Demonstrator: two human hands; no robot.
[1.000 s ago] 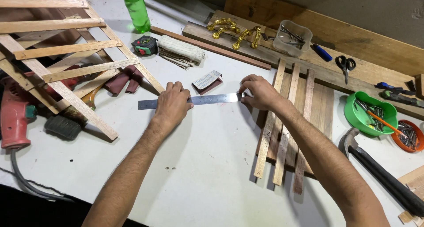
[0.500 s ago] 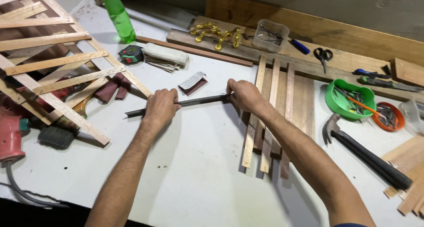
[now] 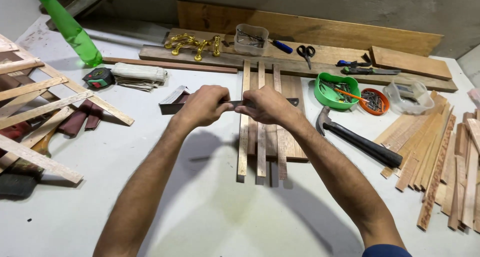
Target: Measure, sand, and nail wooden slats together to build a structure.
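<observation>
Steel ruler (image 3: 235, 104), three wooden slats (image 3: 261, 132)

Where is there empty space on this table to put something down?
Bare white tabletop lies near the front, between the wooden lattice frame and the thin wooden slats. It is crowded at the back by the green plastic bowl and the black-handled hammer.

My left hand (image 3: 202, 106) and right hand (image 3: 267, 106) hold the ruler (image 3: 235, 104) between them above the wooden strips (image 3: 243, 137), which lie on a board (image 3: 295, 149). The hammer (image 3: 357, 139) lies right of the strips, with the bowl (image 3: 332, 91) behind it. The tape measure (image 3: 98, 78) sits far left, the bottle (image 3: 70, 29) behind it.
</observation>
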